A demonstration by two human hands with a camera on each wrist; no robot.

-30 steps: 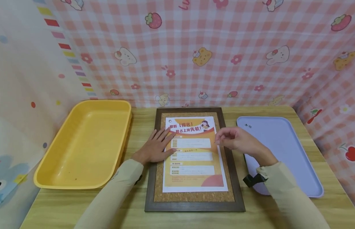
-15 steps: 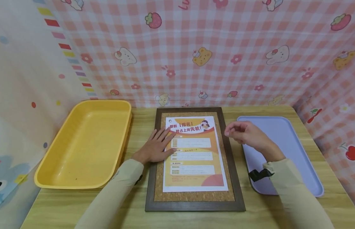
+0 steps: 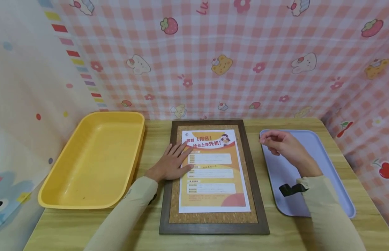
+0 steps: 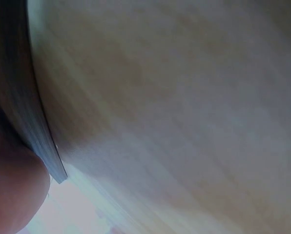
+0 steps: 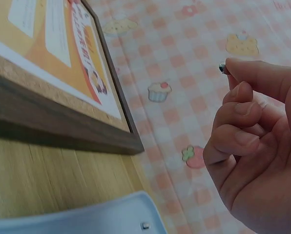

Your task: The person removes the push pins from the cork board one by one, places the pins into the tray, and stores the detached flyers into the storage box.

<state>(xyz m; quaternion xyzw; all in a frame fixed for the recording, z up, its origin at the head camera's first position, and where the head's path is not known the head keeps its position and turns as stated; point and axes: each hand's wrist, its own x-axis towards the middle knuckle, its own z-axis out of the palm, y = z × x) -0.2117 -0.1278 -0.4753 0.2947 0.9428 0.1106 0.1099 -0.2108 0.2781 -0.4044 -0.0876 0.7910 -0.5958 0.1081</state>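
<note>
A printed poster (image 3: 213,177) lies on a cork board (image 3: 213,218) with a dark wooden frame (image 3: 213,228). One round silver thumbtack (image 3: 186,134) sits at the poster's top left corner. My left hand (image 3: 170,164) rests with spread fingers across the frame's left side and the poster's left edge. Over the left part of the lavender tray (image 3: 294,209) is my right hand (image 3: 286,148). In the right wrist view its fingertips pinch a small silver thumbtack (image 5: 222,68), the other fingers curled in. A further small silver piece (image 5: 145,226) lies in the tray.
A deep yellow tray (image 3: 87,174) stands left of the board. The wooden table (image 3: 144,230) carries everything. A pink checked cloth (image 3: 194,45) hangs behind, and a pale patterned cloth (image 3: 21,87) hangs at the left.
My right hand has moved right, from the poster's right edge to above the lavender tray. The left hand keeps its place on the board. The head view has tipped very slightly.
</note>
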